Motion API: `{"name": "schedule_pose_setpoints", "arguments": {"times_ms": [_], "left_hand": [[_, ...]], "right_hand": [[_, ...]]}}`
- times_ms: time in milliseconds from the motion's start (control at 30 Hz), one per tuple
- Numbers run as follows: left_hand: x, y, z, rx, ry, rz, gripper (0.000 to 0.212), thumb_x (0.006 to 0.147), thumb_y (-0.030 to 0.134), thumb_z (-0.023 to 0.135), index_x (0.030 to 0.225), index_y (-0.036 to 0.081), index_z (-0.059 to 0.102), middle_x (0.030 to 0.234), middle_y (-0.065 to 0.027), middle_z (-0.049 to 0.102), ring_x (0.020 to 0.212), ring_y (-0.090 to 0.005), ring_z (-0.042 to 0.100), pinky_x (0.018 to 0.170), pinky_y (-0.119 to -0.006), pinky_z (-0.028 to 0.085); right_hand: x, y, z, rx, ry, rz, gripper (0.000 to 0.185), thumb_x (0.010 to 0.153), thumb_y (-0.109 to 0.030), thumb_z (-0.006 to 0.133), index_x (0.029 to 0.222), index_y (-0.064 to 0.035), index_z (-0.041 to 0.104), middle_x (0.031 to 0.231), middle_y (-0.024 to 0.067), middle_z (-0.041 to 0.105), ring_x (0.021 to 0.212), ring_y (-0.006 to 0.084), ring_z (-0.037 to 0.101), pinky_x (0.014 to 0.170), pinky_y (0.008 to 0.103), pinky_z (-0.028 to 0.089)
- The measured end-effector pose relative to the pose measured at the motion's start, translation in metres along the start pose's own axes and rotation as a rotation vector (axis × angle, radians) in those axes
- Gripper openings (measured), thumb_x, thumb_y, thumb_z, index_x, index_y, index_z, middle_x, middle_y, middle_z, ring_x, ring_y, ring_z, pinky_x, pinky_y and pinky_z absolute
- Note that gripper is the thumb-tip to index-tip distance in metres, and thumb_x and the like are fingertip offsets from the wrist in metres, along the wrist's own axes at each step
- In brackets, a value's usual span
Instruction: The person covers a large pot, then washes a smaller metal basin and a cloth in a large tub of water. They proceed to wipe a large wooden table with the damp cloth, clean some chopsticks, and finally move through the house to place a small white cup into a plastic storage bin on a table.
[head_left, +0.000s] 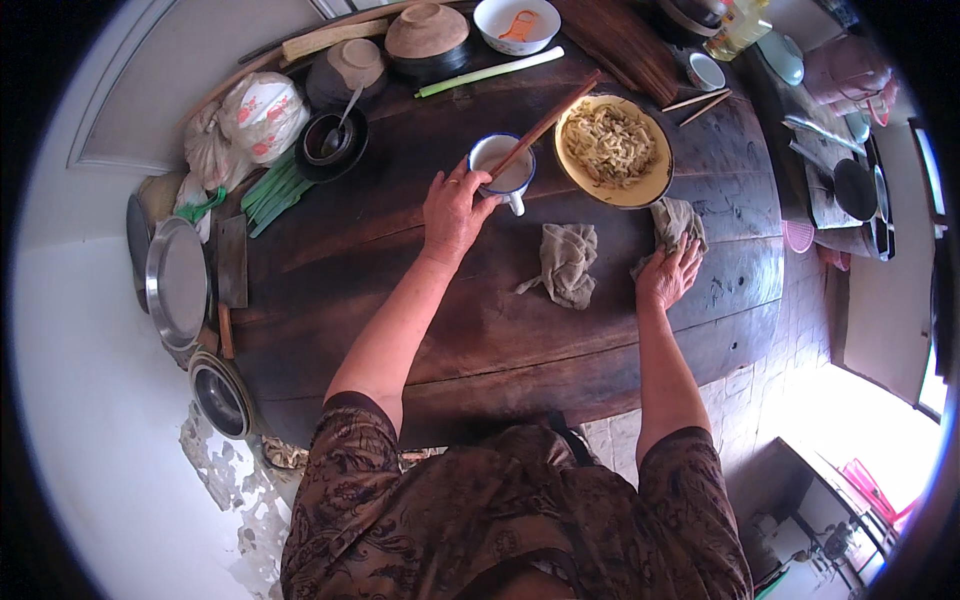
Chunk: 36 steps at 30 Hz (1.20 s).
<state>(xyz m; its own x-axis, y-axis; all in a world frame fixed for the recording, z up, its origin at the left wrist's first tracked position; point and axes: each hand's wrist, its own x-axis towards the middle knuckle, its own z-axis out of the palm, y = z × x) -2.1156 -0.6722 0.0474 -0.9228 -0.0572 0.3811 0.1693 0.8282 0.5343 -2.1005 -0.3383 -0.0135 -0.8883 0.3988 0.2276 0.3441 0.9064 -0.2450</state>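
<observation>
My left hand (455, 214) is at a white enamel mug (517, 161) with a blue rim, its fingers at the lower end of reddish-brown chopsticks (551, 120) that slant up out of the mug. Whether the fingers grip the chopsticks or the mug's rim, I cannot tell. My right hand (670, 274) rests on a grey-brown cloth (679, 221) beside a yellow enamel basin (652, 196), which holds shredded food (611, 142). Between my arms a second crumpled cloth (570, 262) lies on the dark wooden table (495, 330).
A green onion stalk (487, 73), a white bowl (517, 26) and upturned bowls (427, 31) line the far side. At the left are a cleaver (232, 262), green leaves (277, 191), a dark bowl with a spoon (332, 142) and a metal tray (177, 283). Light chopsticks (705, 105) lie far right.
</observation>
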Motion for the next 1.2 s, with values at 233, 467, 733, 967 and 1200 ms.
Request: {"name": "schedule_pose_setpoints", "arguments": {"times_ms": [233, 467, 733, 967, 1200], "left_hand": [[0.022, -0.025, -0.007, 0.057, 0.196, -0.084, 0.023, 0.065, 0.022, 0.074, 0.078, 0.013, 0.057, 0.078, -0.0061, 0.059, 0.074, -0.0279, 0.057, 0.064, -0.04, 0.045], [0.057, -0.08, -0.012, 0.261, 0.303, -0.252, 0.023, 0.071, 0.03, 0.07, 0.085, 0.015, 0.059, 0.085, -0.007, 0.062, 0.077, -0.0313, 0.06, 0.061, -0.042, 0.046], [0.037, -0.013, 0.015, -0.345, 0.583, -0.391, 0.04, 0.083, 0.009, 0.06, 0.12, 0.002, 0.044, 0.099, -0.0105, 0.058, 0.084, -0.0165, 0.058, 0.07, -0.028, 0.049], [0.029, 0.095, 0.085, -1.33, -0.084, -0.875, 0.068, 0.081, 0.016, 0.063, 0.134, -0.002, 0.025, 0.098, -0.0164, 0.057, 0.073, -0.0205, 0.062, 0.056, -0.029, 0.055], [0.077, 0.101, 0.105, -1.452, 0.033, -0.878, 0.045, 0.073, -0.001, 0.045, 0.118, 0.002, 0.041, 0.097, -0.0133, 0.055, 0.075, -0.023, 0.062, 0.055, -0.034, 0.058]], "right_hand": [[0.003, 0.004, 0.002, -0.016, -0.022, 0.006, 0.052, 0.087, -0.029, 0.047, 0.136, -0.0136, 0.033, 0.145, 0.0104, 0.023, 0.132, 0.0354, 0.019, 0.108, 0.0447, 0.016], [0.002, 0.006, 0.007, -0.011, -0.027, 0.002, 0.055, 0.086, -0.029, 0.048, 0.136, -0.0129, 0.032, 0.145, 0.0107, 0.022, 0.133, 0.0354, 0.017, 0.108, 0.0447, 0.015], [0.002, 0.006, 0.004, 0.001, -0.033, 0.005, 0.055, 0.086, -0.028, 0.049, 0.136, -0.0128, 0.032, 0.145, 0.0119, 0.021, 0.133, 0.0359, 0.016, 0.108, 0.045, 0.015], [0.002, 0.004, 0.004, 0.005, -0.042, 0.001, 0.054, 0.087, -0.029, 0.049, 0.136, -0.0124, 0.033, 0.145, 0.0123, 0.022, 0.133, 0.0365, 0.017, 0.108, 0.0455, 0.015], [0.004, 0.003, 0.002, 0.011, -0.024, 0.006, 0.053, 0.087, -0.029, 0.049, 0.135, -0.012, 0.034, 0.144, 0.0125, 0.024, 0.132, 0.0365, 0.018, 0.108, 0.0456, 0.016]]}}
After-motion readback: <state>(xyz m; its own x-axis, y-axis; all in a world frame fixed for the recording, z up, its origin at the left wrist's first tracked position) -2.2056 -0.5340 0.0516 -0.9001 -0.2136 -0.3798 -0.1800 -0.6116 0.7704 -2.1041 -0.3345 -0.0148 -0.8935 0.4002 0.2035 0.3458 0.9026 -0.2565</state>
